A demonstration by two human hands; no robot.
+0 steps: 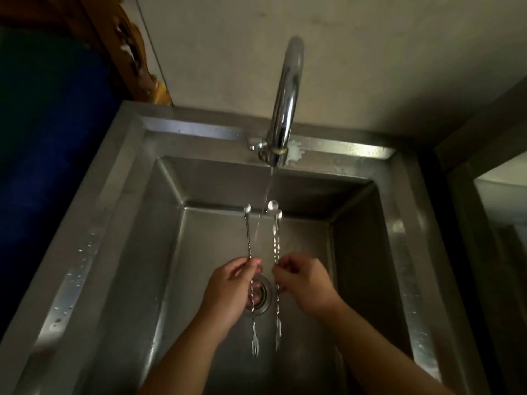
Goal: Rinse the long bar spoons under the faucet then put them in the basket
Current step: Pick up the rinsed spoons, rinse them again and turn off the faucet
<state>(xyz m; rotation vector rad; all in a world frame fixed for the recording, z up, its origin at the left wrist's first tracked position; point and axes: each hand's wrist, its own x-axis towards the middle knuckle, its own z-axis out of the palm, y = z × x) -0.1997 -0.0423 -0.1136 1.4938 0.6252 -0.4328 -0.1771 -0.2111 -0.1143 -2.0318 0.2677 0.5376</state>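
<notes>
- We see a stainless steel sink [119, 252], its drain [261, 295] near the middle of the basin floor.
- A chrome faucet [286, 104] at the far rim runs a thin stream of water [269, 186].
- Our left hand [228, 292] pinches one bar spoon [248, 238], bowl far, fork end near.
- Our right hand [305, 283] pinches two bar spoons [275, 238] together, bowls just right of the stream.

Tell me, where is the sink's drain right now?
In the head view the drain sits in the sink floor, partly hidden between the left hand and right hand.
</notes>
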